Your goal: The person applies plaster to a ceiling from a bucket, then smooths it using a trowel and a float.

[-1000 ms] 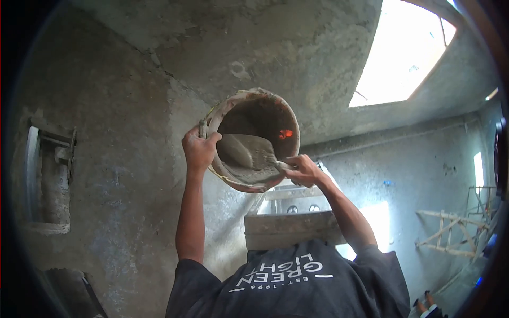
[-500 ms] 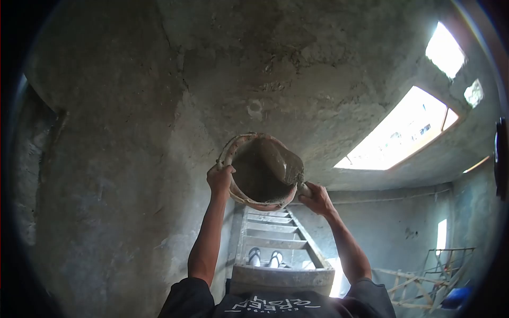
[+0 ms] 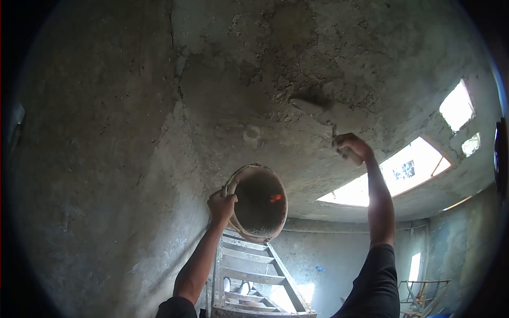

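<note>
My left hand is closed on the near-side rim and handle of a mortar-crusted bucket, tilted so its opening faces me. Grey mortar lines the inside, with a small bright red patch showing on the right. In my raised right hand is the handle of a trowel, fingers wrapped around it. The blade, a little blurred, is up at the rough cement surface; whether it touches cannot be made out.
Below the bucket stands a ladder, with feet visible among its lower rungs. A plastered wall rises at the left. Bright openings cut the surface at right, and a scaffold frame stands at lower right.
My right hand has lifted the trowel out of the bucket, up and to the right, toward the rough surface. The bucket sits lower in view, still in my left hand.
</note>
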{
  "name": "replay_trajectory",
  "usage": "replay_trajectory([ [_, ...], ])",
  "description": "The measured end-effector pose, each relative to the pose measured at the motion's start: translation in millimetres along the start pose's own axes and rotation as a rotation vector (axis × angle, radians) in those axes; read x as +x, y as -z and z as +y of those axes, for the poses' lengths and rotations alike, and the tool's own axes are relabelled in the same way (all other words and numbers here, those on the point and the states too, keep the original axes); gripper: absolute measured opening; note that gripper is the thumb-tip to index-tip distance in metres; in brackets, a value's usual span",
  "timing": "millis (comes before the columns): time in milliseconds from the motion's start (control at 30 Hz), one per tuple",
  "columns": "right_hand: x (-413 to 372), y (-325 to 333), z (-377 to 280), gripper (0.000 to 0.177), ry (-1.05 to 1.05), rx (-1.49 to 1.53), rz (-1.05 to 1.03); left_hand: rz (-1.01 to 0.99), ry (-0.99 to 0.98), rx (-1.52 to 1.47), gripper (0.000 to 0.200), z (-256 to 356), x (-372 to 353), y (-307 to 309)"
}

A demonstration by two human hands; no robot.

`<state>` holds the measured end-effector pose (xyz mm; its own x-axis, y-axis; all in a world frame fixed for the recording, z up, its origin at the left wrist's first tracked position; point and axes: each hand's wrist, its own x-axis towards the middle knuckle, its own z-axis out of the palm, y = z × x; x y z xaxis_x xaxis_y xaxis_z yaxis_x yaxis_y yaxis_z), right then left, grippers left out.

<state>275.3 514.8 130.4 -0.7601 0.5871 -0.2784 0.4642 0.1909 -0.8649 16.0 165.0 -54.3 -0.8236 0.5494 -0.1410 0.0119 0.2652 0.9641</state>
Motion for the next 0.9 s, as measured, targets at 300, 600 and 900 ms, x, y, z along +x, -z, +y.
replay_trajectory([
  [300, -16, 71, -46, 0.035, -0.001, 0.129, -0.120, 0.033, -0.014, 0.213, 0.017, -19, -23, 38],
  [600, -1, 5, -14, 0.024, 0.084, -0.307, -0.006, 0.092, -0.099, 0.324, 0.024, -59, -31, 48],
  [900, 17, 8, -6, 0.033, 0.184, -0.476, 0.408, 0.056, -0.092, 0.257, 0.019, -41, -44, 48],
])
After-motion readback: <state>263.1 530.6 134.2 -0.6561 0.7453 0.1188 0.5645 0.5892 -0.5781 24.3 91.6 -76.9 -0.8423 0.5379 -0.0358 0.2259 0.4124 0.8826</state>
